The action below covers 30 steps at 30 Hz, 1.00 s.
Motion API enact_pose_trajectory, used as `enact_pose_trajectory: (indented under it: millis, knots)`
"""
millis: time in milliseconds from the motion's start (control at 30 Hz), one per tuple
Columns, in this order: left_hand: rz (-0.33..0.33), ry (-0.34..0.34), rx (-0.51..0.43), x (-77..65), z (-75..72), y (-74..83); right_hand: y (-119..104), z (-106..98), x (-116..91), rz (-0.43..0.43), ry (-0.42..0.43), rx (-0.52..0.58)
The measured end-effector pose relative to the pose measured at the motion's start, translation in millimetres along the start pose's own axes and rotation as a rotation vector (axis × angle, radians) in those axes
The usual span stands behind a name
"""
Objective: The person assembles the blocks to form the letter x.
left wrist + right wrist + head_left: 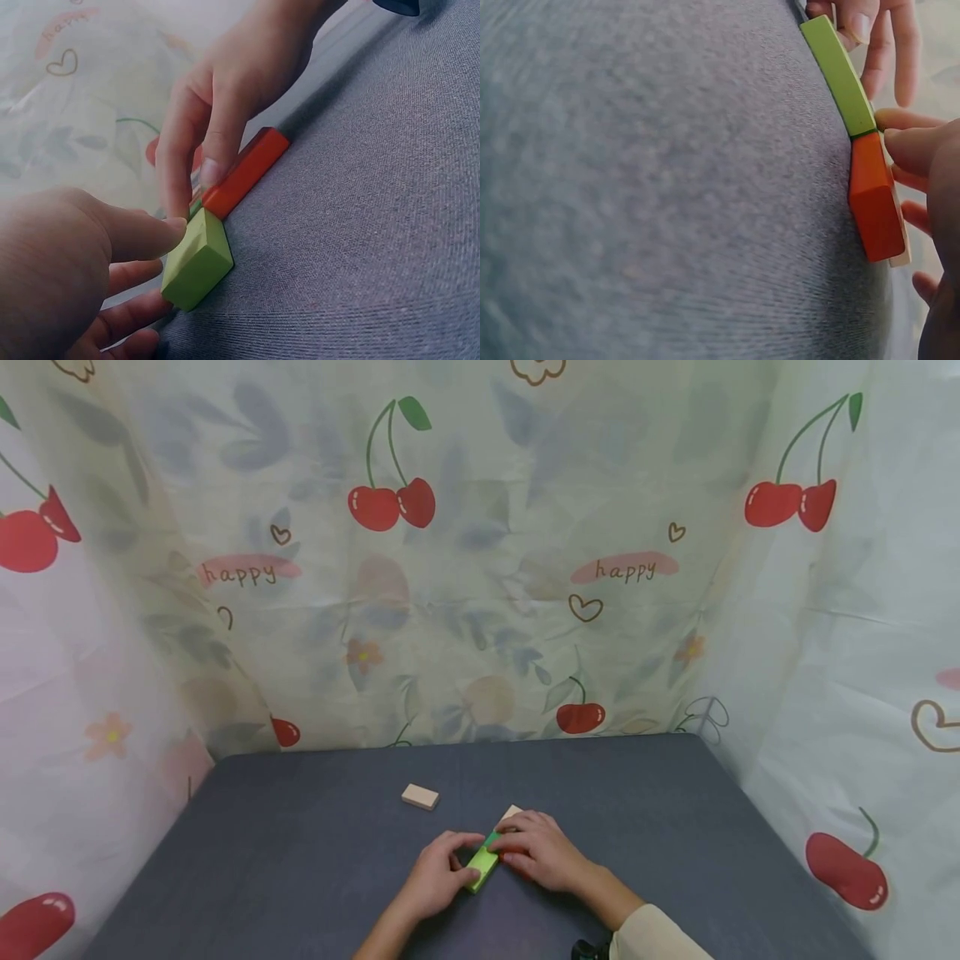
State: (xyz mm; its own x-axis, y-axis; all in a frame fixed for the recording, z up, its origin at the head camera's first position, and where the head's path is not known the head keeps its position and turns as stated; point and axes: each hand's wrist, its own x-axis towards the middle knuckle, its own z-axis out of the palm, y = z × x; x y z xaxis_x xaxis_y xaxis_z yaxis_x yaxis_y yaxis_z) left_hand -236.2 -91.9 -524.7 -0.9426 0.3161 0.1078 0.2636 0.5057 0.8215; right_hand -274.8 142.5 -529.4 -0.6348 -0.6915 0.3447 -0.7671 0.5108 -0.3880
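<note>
A light green block lies on the dark cloth between the two hands. My left hand holds it with the thumb on one side and fingers on the other. Against its end sits an orange-red block, angled away from it. My right hand pinches around the orange block close to where the two meet, thumb on the orange side. A darker green block shows partly under the right fingers. Past them a pale wooden block sticks out, mostly covered by that hand.
Another pale wooden block lies apart, farther back and to the left on the dark cloth. Curtains printed with cherries enclose the table at the back and both sides.
</note>
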Motion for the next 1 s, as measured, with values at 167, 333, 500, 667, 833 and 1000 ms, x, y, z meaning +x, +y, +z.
enact_pose_trajectory:
  millis: [167,333,500,667,833,1000]
  knots:
    - [-0.015,0.0,0.008,-0.4,-0.3,1.5,0.9,-0.7,1.0,0.011,-0.015,-0.002]
    - [-0.016,0.004,0.015,-0.4,-0.5,1.3,0.0,-1.0,1.0,0.023,-0.024,0.001]
    - [0.006,-0.004,0.026,-1.9,-0.7,2.3,-0.4,0.6,-0.3,0.012,-0.011,-0.018]
    - [0.02,-0.016,0.044,-1.9,-0.3,2.5,0.5,2.4,-1.3,-0.01,0.007,-0.05]
    - [0.016,-0.014,0.05,-1.0,0.5,0.8,0.5,2.4,-1.6,0.001,0.003,-0.049]
    - [0.01,-0.016,0.043,-0.4,1.1,-0.6,-0.4,1.7,-1.3,0.015,-0.001,-0.037]
